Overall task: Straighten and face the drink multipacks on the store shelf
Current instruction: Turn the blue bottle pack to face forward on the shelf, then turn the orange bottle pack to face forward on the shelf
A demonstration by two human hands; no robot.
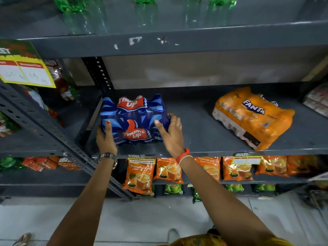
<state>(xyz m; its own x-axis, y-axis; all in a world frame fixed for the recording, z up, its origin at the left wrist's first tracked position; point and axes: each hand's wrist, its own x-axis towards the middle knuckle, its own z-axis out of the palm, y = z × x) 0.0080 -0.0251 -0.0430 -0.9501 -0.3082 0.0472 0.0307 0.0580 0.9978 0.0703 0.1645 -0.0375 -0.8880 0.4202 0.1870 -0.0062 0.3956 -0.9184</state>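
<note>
Pack position: the blue Thums Up multipack [134, 119] sat at the left end of the grey shelf [204, 144], close to its front lip, label facing out.
Left hand [106, 137]: gripped the pack's left side, thumb laid on top.
Right hand [171, 131]: clasped the right side, fingers curled round the far corner.
Fanta multipack [252, 118]: lay well apart to the right, skewed, one corner near the shelf edge.
Risk: slick shrink-wrap could have slipped in the grip; a pull forward might have tipped the pack off the lip.

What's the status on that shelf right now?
Left hand, right hand clasp blue Thums Up pack. Orange Fanta pack askew, untouched. Nothing between.
</note>
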